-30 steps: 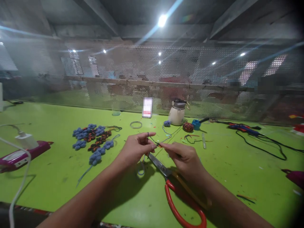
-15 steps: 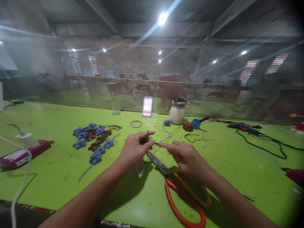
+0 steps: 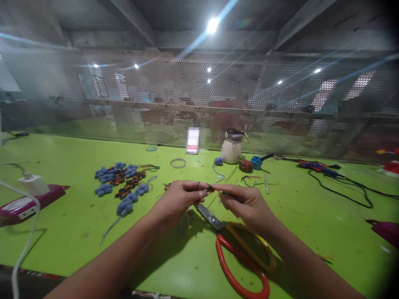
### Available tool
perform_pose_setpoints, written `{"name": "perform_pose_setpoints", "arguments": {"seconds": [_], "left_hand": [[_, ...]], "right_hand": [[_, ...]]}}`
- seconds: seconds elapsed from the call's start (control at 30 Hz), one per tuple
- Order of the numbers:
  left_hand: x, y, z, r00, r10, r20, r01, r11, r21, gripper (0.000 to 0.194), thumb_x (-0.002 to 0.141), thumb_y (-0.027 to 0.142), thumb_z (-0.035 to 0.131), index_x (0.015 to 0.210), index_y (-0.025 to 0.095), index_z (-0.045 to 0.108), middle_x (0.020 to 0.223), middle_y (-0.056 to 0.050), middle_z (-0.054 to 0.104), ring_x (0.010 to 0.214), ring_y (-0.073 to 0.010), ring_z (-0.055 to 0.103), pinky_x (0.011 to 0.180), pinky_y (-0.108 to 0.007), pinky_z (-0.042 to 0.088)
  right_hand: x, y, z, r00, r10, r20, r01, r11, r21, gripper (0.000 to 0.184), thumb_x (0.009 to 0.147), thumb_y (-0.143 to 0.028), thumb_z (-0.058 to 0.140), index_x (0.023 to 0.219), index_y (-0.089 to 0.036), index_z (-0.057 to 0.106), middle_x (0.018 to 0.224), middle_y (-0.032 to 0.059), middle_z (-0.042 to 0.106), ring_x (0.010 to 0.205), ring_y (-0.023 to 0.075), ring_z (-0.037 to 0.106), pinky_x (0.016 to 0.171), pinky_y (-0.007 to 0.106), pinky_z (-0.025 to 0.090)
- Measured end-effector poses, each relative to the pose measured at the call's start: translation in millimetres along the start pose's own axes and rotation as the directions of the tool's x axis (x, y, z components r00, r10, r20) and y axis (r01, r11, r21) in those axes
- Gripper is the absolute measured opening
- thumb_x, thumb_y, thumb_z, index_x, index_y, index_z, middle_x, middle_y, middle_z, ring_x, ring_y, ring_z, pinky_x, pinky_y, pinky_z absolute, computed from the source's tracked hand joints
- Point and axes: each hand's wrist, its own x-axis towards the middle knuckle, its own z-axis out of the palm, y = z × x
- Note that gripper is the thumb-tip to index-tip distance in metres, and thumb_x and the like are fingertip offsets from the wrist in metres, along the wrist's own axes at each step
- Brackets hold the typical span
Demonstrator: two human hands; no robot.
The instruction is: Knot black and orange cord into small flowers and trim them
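My left hand (image 3: 183,195) is closed in a pinch on a small piece of dark, orange-flecked yarn (image 3: 210,188). A strand loops around its index finger. My right hand (image 3: 243,199) is closed around a slim thing, mostly hidden, that looks like a crochet hook; its fingertips meet the yarn piece beside the left fingers. Just below both hands lie large scissors (image 3: 241,265) with one red and one yellow handle, blades pointing up toward the left fingers. Blue crocheted flowers (image 3: 124,206) and dark orange-black ones (image 3: 124,191) rest to the left.
Farther back stand a phone (image 3: 192,141), a white jar (image 3: 231,148), a yarn ball (image 3: 246,166) and a blue pot (image 3: 257,162). A ring (image 3: 178,163) lies near them. On the left is a purple power strip (image 3: 34,203); a corded tool (image 3: 318,167) sits at right.
My left index finger has come down, and the strand stretched from it is shorter. My right hand has turned slightly, its fingers now closer to the left fingertips.
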Motion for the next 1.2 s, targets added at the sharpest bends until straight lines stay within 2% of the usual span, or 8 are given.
{"name": "perform_pose_setpoints", "arguments": {"seconds": [0.23, 0.37, 0.47, 0.57, 0.73, 0.83, 0.97, 1.2], "left_hand": [[-3.8, -1.9, 3.2, 0.999, 0.020, -0.046, -0.024, 0.994, -0.102, 0.024, 0.061, 0.010, 0.070, 0.085, 0.015, 0.070, 0.072, -0.004, 0.063, 0.063, -0.0092, 0.053, 0.057, -0.020, 0.036], [-4.2, -8.7, 8.0, 0.973, 0.228, -0.023, -0.223, 0.965, 0.138, 0.023, 0.069, 0.013, 0.064, 0.090, 0.017, 0.070, 0.065, -0.002, 0.056, 0.060, -0.0101, 0.048, 0.055, -0.023, 0.036], [-4.1, -16.5, 8.9, 0.822, 0.567, 0.061, -0.522, 0.706, 0.479, 0.026, 0.076, 0.012, 0.055, 0.095, 0.022, 0.069, 0.065, 0.000, 0.047, 0.061, -0.0112, 0.044, 0.056, -0.025, 0.036], [-2.5, -23.4, 8.2, 0.698, 0.691, 0.190, -0.630, 0.466, 0.621, 0.037, 0.080, 0.010, 0.047, 0.110, 0.025, 0.062, 0.069, 0.000, 0.046, 0.064, -0.0119, 0.044, 0.059, -0.025, 0.038], [6.4, -23.0, 5.1, 0.904, 0.424, -0.053, -0.375, 0.846, 0.380, 0.066, 0.074, 0.014, 0.057, 0.135, 0.017, 0.033, 0.067, 0.002, 0.054, 0.058, -0.0105, 0.049, 0.055, -0.024, 0.040], [11.5, -19.0, 1.3, 0.980, 0.164, -0.113, -0.156, 0.985, 0.077, 0.060, 0.065, 0.010, 0.065, 0.123, 0.010, 0.048, 0.065, 0.000, 0.056, 0.054, -0.0092, 0.050, 0.052, -0.022, 0.039], [12.7, -15.6, -2.0, 0.997, -0.012, -0.070, 0.006, 0.996, -0.088, 0.033, 0.059, 0.004, 0.067, 0.092, 0.007, 0.066, 0.065, -0.004, 0.059, 0.055, -0.0087, 0.052, 0.053, -0.021, 0.040], [13.0, -15.5, -1.8, 0.992, -0.061, -0.107, 0.063, 0.998, 0.007, 0.030, 0.058, 0.007, 0.067, 0.087, 0.006, 0.068, 0.062, -0.005, 0.058, 0.052, -0.0101, 0.049, 0.050, -0.023, 0.037]], "right_hand": [[5.1, 3.8, 7.0, 0.978, 0.207, -0.036, -0.184, 0.926, 0.330, 0.037, 0.073, -0.025, 0.063, 0.108, -0.014, 0.064, 0.051, -0.0055, 0.042, 0.042, 0.0047, 0.027, 0.041, 0.021, 0.018], [5.4, 6.4, 15.0, 0.954, 0.299, -0.012, -0.270, 0.879, 0.394, 0.038, 0.070, -0.027, 0.065, 0.105, -0.013, 0.064, 0.049, -0.0059, 0.044, 0.039, 0.0039, 0.027, 0.039, 0.021, 0.016], [5.6, 9.0, 19.1, 0.934, 0.357, 0.015, -0.326, 0.835, 0.444, 0.039, 0.068, -0.028, 0.066, 0.104, -0.012, 0.064, 0.048, -0.0068, 0.043, 0.038, 0.0033, 0.026, 0.039, 0.020, 0.014], [6.4, 13.0, 19.9, 0.921, 0.389, 0.021, -0.353, 0.808, 0.471, 0.040, 0.066, -0.027, 0.067, 0.103, -0.011, 0.064, 0.048, -0.0062, 0.045, 0.038, 0.0034, 0.028, 0.040, 0.019, 0.015], [7.1, 18.5, 19.9, 0.906, 0.423, -0.009, -0.361, 0.785, 0.503, 0.046, 0.063, -0.026, 0.068, 0.106, -0.010, 0.062, 0.049, -0.0053, 0.048, 0.038, 0.0034, 0.030, 0.040, 0.018, 0.016], [6.7, 18.4, 21.8, 0.918, 0.395, -0.047, -0.324, 0.812, 0.486, 0.045, 0.064, -0.027, 0.067, 0.106, -0.010, 0.062, 0.049, -0.0052, 0.048, 0.038, 0.0035, 0.030, 0.040, 0.019, 0.017], [6.1, 16.1, 25.2, 0.935, 0.340, -0.100, -0.268, 0.862, 0.431, 0.043, 0.064, -0.028, 0.068, 0.103, -0.009, 0.065, 0.047, -0.0057, 0.045, 0.039, 0.0045, 0.030, 0.040, 0.020, 0.018], [6.4, 20.1, 29.4, 0.933, 0.303, -0.193, -0.251, 0.934, 0.252, 0.042, 0.068, -0.028, 0.062, 0.103, -0.006, 0.065, 0.046, -0.0057, 0.042, 0.041, 0.0060, 0.029, 0.041, 0.021, 0.020]]}}
